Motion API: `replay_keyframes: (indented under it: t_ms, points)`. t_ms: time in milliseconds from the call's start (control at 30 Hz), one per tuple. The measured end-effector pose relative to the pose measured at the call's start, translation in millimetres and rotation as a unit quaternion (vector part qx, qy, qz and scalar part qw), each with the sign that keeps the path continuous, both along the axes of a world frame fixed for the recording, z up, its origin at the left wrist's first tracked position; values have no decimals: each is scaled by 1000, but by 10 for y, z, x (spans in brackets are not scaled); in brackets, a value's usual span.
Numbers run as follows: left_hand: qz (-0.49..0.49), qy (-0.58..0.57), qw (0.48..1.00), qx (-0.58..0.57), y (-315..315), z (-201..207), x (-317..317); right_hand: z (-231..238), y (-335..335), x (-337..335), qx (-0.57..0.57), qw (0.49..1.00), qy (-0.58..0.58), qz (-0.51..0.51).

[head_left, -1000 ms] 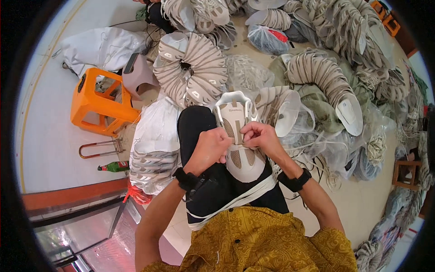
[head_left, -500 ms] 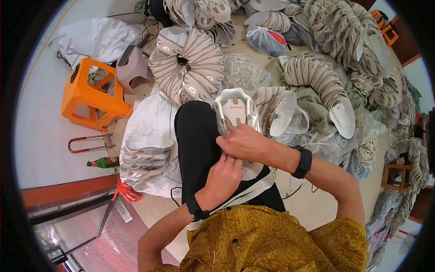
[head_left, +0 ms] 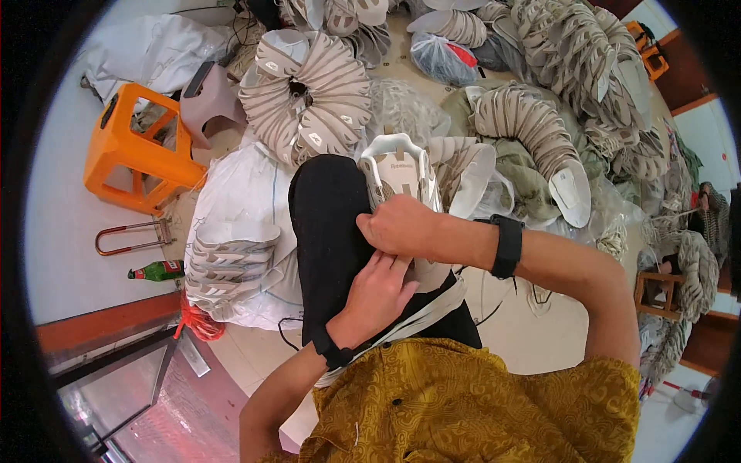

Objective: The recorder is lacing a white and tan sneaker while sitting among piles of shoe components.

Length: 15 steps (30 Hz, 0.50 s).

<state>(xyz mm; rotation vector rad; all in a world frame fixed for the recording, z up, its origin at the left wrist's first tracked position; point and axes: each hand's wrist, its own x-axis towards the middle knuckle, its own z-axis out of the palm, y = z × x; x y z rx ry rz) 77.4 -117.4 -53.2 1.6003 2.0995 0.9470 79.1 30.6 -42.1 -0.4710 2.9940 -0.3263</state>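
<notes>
Handling this well calls for bracing the beige shoe upper [head_left: 397, 171], under and just beyond both hands, so it stays unpuckered. The right hand [head_left: 401, 225], curled nearly to a fist, crosses above the left hand's [head_left: 378, 295] extended fingertips; I cannot tell what either pinches.

The beige floor [head_left: 532, 336] carries a white sack [head_left: 231, 181] and plastic bag [head_left: 440, 62].
</notes>
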Motion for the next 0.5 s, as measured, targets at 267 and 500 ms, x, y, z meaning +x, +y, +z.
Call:
replay_keyframes:
  t_ms: [267, 500]
  points:
    - [78, 21, 996, 21, 6, -24, -109, 469, -232, -302, -77, 990, 111, 49]
    - [224, -276, 926, 127, 271, 222, -302, 437, 108, 71, -263, 956, 103, -82]
